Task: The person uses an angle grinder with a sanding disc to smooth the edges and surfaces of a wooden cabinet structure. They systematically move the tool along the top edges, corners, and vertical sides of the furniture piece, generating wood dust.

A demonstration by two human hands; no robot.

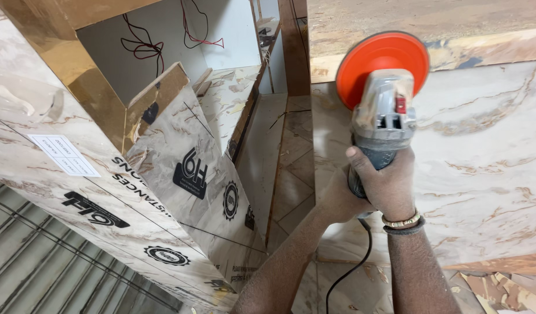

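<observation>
I grip a grey angle grinder (383,113) with both hands. My right hand (387,180) wraps its body from the right, with bracelets on the wrist. My left hand (336,200) clasps the handle from the left, partly hidden behind the right. The grinder's orange disc pad (380,61) rests against a marble-patterned laminate panel (483,157), near the panel's upper left edge. Its black cord (352,273) hangs down between my forearms.
Marble-patterned sheets under printed protective film (180,192) lean at the left. A gold mirror-finish frame (76,70) surrounds a white recess with red wires (143,46). Tiled floor (294,168) shows in the gap. Torn film scraps (501,291) lie at the lower right.
</observation>
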